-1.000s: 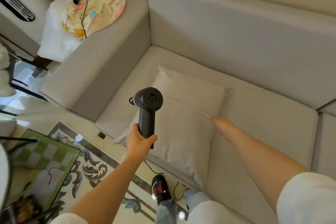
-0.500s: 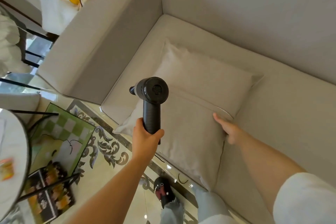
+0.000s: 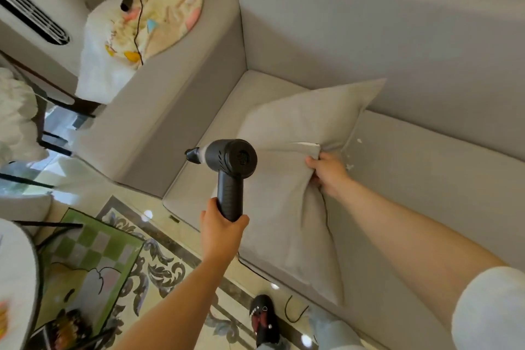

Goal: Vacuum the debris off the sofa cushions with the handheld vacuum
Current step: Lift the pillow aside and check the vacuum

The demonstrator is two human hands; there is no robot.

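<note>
My left hand (image 3: 221, 231) grips the handle of the black handheld vacuum (image 3: 227, 167), held upright over the front of the seat with its nozzle pointing left. My right hand (image 3: 326, 173) pinches the right edge of the beige throw pillow (image 3: 287, 193) and lifts it, so the pillow tilts up on its right side. Small white bits of debris (image 3: 350, 166) lie on the grey seat cushion (image 3: 426, 179) just right of that hand, where the pillow had been lying.
The grey sofa armrest (image 3: 170, 99) at left carries a pastel blanket (image 3: 159, 23) with a black cable across it. On the floor below are a green checkered mat (image 3: 93, 258), a patterned tile border, my dark slipper (image 3: 264, 321) and a loose black cord (image 3: 295, 312).
My right hand went from resting flat on the pillow's edge to gripping it and raising it, uncovering white debris on the seat. The vacuum stayed roughly where it was.
</note>
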